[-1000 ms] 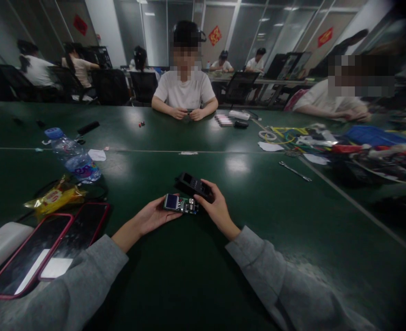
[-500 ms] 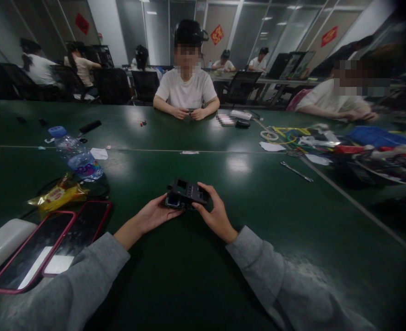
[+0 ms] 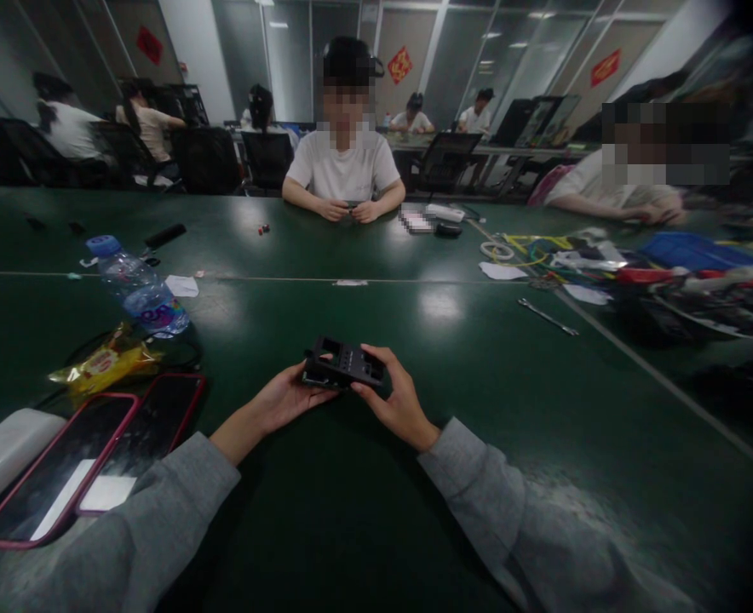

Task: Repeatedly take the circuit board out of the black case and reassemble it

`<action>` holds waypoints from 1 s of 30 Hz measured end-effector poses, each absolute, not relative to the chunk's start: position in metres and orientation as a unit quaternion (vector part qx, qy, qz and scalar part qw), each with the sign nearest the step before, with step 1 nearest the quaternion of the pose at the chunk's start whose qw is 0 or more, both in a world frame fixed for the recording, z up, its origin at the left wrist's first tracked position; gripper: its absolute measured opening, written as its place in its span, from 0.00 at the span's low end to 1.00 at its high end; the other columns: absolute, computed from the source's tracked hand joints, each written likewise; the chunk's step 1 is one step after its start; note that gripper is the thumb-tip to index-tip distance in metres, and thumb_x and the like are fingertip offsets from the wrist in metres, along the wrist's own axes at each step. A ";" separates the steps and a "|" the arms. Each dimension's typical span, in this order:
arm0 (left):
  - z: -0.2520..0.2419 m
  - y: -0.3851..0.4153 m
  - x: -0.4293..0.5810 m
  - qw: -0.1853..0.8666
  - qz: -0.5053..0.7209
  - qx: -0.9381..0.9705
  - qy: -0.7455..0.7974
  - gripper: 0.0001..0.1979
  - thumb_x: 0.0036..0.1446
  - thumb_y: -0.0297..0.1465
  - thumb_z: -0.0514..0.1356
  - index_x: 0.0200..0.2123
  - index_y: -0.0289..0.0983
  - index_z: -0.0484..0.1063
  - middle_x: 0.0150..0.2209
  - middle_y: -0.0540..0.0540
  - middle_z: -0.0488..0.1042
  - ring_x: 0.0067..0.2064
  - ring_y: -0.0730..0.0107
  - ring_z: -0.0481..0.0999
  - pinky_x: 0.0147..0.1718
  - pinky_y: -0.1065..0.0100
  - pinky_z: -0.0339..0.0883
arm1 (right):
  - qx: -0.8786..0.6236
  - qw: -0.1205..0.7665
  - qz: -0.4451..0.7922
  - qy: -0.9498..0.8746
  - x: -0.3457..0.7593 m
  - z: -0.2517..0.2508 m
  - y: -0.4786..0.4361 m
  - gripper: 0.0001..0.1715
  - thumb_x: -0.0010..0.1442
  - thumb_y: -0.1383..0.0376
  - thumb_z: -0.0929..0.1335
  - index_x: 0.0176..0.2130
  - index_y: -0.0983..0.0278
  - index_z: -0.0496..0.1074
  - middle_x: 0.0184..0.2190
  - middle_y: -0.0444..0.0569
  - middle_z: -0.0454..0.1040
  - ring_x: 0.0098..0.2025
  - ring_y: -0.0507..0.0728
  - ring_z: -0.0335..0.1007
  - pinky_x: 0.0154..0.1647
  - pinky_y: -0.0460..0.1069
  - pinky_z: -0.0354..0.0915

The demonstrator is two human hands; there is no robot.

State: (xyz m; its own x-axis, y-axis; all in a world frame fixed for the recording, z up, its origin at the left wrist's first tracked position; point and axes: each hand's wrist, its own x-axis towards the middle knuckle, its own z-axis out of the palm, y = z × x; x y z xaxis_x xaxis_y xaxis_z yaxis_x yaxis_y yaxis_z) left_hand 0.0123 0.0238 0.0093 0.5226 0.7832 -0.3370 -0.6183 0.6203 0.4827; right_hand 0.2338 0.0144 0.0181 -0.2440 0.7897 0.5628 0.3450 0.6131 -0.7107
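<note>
Between my hands is a small black rectangular device (image 3: 343,362), with a square opening at its left end and a row of small marks across its middle. It is held just above the green table (image 3: 364,511). My left hand (image 3: 285,397) grips its left end from below, thumb on the near side. On the right end, my right hand (image 3: 394,392) pinches it between thumb and fingers. The underside of the device is hidden, and I cannot make out its exact kind.
To the left lie two red-edged phones (image 3: 63,468), a white box-like object (image 3: 6,455), a yellow wrapper (image 3: 105,364) and a tilted water bottle (image 3: 140,289). A wrench (image 3: 548,317) lies at right, near tangled cables (image 3: 543,253). A person (image 3: 344,166) sits opposite.
The black device has tilted in my hands, so its top face and square opening show differently and its near side shows less. My right fingers have shifted slightly left with it.
</note>
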 end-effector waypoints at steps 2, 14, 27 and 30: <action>0.011 0.022 0.013 0.853 0.410 0.166 0.277 0.22 0.63 0.25 0.51 0.60 0.30 0.58 0.53 0.32 0.70 0.51 0.53 0.75 0.57 0.54 0.62 | -0.375 0.486 0.217 -0.759 0.235 0.018 0.013 0.30 0.58 0.61 0.70 0.58 0.56 0.61 0.50 0.52 0.69 0.52 0.63 0.68 0.52 0.60 0.66; 0.010 0.023 0.013 0.840 0.425 0.152 0.301 0.22 0.64 0.27 0.51 0.60 0.28 0.56 0.50 0.32 0.72 0.49 0.52 0.76 0.56 0.53 0.62 | -0.355 0.462 0.214 -0.784 0.234 0.018 0.014 0.30 0.59 0.61 0.69 0.59 0.56 0.59 0.52 0.54 0.68 0.54 0.64 0.66 0.55 0.61 0.64; 0.019 0.019 0.013 0.843 0.417 0.183 0.285 0.32 0.61 0.45 0.56 0.61 0.31 0.59 0.56 0.32 0.68 0.59 0.52 0.67 0.62 0.53 0.54 | -0.305 0.399 0.299 -0.811 0.233 0.016 0.020 0.31 0.59 0.67 0.70 0.59 0.58 0.59 0.52 0.53 0.66 0.55 0.61 0.64 0.58 0.60 0.62; 0.020 0.017 0.013 0.838 0.416 0.213 0.283 0.30 0.59 0.29 0.60 0.63 0.34 0.56 0.56 0.35 0.69 0.58 0.54 0.69 0.63 0.53 0.52 | -0.315 0.400 0.324 -0.797 0.234 0.015 0.022 0.29 0.59 0.66 0.70 0.58 0.57 0.60 0.52 0.52 0.66 0.55 0.61 0.64 0.58 0.61 0.62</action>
State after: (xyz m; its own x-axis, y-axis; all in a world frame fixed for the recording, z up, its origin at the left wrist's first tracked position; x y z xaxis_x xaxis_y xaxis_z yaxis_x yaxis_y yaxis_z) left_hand 0.0129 0.0167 0.0198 0.4941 0.8172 -0.2967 -0.5767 0.5635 0.5915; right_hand 0.2337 0.0219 0.0148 -0.4809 0.7617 0.4342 0.2429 0.5916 -0.7687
